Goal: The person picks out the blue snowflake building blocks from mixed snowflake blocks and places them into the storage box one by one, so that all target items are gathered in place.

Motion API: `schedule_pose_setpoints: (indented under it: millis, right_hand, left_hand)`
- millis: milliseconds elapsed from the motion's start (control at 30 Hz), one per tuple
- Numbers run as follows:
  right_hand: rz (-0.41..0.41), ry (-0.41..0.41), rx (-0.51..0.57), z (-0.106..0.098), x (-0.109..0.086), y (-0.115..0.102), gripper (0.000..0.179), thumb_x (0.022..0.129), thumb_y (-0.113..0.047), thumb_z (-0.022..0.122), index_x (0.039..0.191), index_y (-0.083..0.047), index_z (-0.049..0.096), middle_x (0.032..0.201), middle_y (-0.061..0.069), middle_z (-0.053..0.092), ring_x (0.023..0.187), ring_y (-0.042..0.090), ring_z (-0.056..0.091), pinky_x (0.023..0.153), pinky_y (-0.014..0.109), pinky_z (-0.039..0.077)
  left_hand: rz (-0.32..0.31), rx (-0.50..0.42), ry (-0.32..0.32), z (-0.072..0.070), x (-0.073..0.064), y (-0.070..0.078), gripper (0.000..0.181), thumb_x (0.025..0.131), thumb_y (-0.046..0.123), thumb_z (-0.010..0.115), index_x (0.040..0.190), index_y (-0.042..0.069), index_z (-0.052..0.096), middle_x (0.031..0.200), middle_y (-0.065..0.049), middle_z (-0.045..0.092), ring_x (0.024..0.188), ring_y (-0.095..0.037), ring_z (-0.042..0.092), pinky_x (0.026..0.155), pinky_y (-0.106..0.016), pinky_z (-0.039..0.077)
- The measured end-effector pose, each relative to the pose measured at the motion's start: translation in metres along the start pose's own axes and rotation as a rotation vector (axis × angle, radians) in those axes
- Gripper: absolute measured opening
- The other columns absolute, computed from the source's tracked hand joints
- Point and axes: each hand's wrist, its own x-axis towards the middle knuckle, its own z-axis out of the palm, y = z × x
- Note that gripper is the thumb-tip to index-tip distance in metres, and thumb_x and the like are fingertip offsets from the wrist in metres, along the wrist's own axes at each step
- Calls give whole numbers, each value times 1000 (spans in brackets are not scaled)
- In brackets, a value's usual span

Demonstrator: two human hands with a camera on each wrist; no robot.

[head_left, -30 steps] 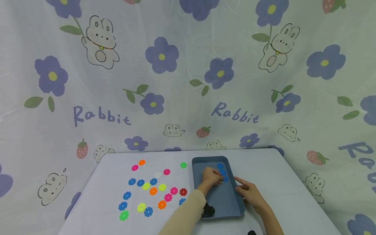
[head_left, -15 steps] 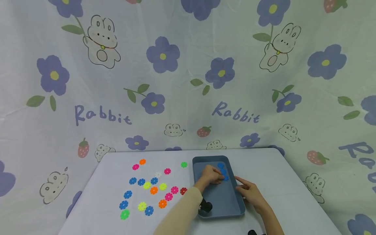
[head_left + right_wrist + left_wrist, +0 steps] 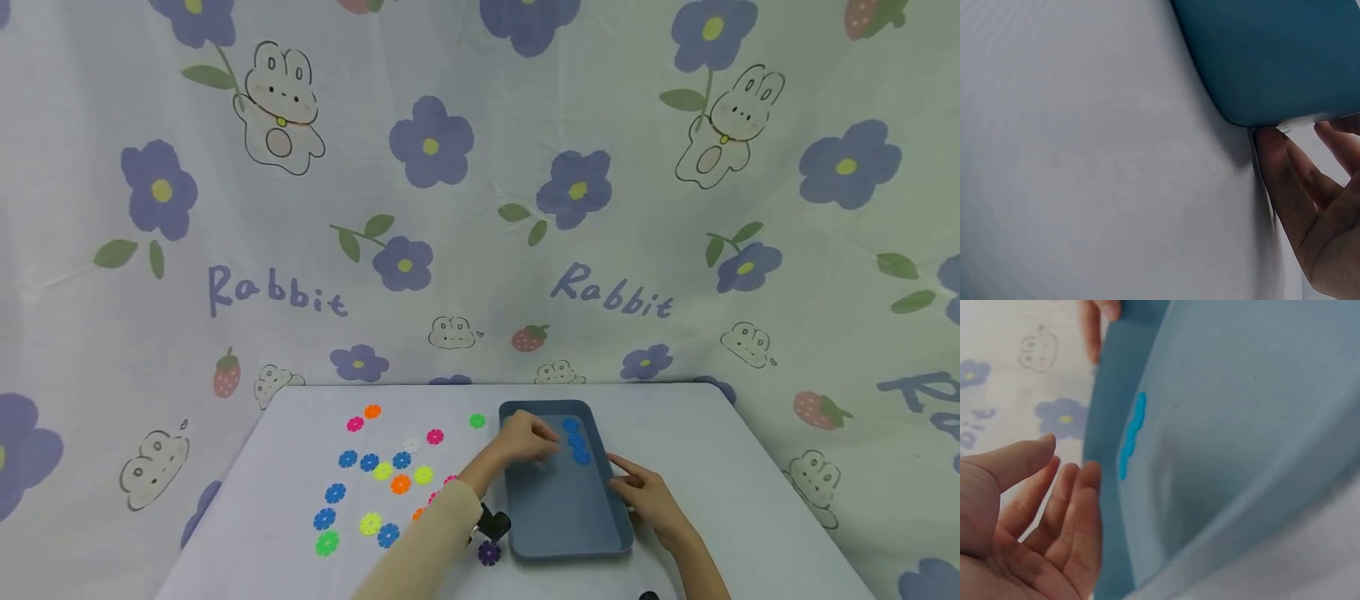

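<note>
A grey-blue rectangular tray (image 3: 568, 517) lies on the white table. Along its right inner wall, blue notched flower-shaped discs (image 3: 576, 441) form a short row, which also shows as a bright blue line of discs (image 3: 1132, 436) in the left wrist view. Over the tray's left part, my left hand (image 3: 525, 438) hovers with loosely bent fingers and nothing in its grasp. My right hand (image 3: 652, 504) touches the tray's right outer side with extended fingers. In the right wrist view, the fingertips (image 3: 1270, 139) meet the tray's lower edge.
Left of the tray lie several loose discs: blue (image 3: 335, 493), yellow (image 3: 371, 523), orange (image 3: 401, 484), pink (image 3: 435, 437), green (image 3: 327, 543) and white (image 3: 412, 446). A dark purple disc (image 3: 489, 552) lies near the tray's front-left corner. A rabbit-print curtain (image 3: 480, 208) hangs behind.
My left hand has drawn back leftward from the blue row, its fingers coming apart, and the row stays in place. The purple disc has come into sight. My right hand remains at the tray's side.
</note>
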Motion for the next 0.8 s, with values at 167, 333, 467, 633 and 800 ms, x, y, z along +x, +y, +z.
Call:
schedule_pose_setpoints:
  millis: [167,333,467,633,800]
  right_hand:
    - [-8,6,-4,-1,1,0,50,92,-14,66,140,-13,53,105,12,67,84,25,63,66,39,56]
    - [6,7,-10,0,0,0,50,92,-14,66,140,-12,53,105,12,67,84,25,63,67,38,55]
    - [4,15,-7,-1,-1,-1,51,91,-13,66,140,-12,53,105,13,67,84,26,64,68,39,56]
    - [2,13,-15,-2,-1,0,52,91,-14,66,141,-12,52,106,13,67,83,26,64,67,39,55]
    - [-1,1,-7,-2,0,0,52,91,-13,66,141,-11,52,105,13,67,83,26,64,67,39,56]
  left_hand:
    - [11,43,-2,-18,-13,-1,16,85,12,75,98,2,74,80,4,68,67,-12,65,62,-27,56]
    - [9,69,17,-33,-34,-10,17,86,14,75,98,3,74,81,4,67,70,-12,64,64,-28,56]
    - [18,78,31,-42,-50,-19,17,86,14,74,98,2,74,82,2,67,70,-13,64,64,-28,56]
    - [10,116,49,-50,-68,-31,16,87,15,74,97,3,74,80,3,66,68,-13,62,62,-25,55]
    - [-10,122,58,-54,-84,-45,13,87,15,74,95,5,75,76,2,64,66,-16,60,59,-24,53]
